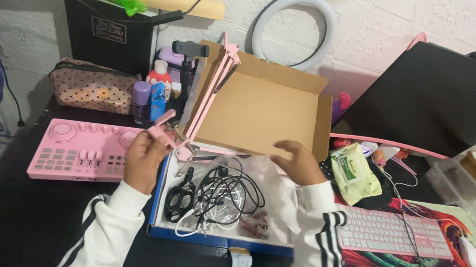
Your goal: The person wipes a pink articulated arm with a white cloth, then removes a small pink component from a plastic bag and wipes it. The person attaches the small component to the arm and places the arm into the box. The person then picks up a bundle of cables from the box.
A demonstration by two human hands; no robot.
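Observation:
An open cardboard box [257,114] with a blue outer wall stands on the dark desk, lid raised. Inside lie tangled black and white cables [221,195] and clear plastic wrapping. A pink folding arm stand [209,93] rises out of the box at its left side. My left hand [146,157] is shut on the pink clamp end [162,130] of that stand. My right hand [298,161] hovers over the box's right part, fingers spread, holding nothing, just above the plastic wrapping.
A pink audio mixer pad [80,152] lies left of the box. A pink keyboard [392,233] and white mouse [472,255] sit on a printed mat at right. A wet-wipes pack [354,171], dark monitor [443,100], ring light [295,24], polka-dot pouch [91,88] and small bottles stand behind.

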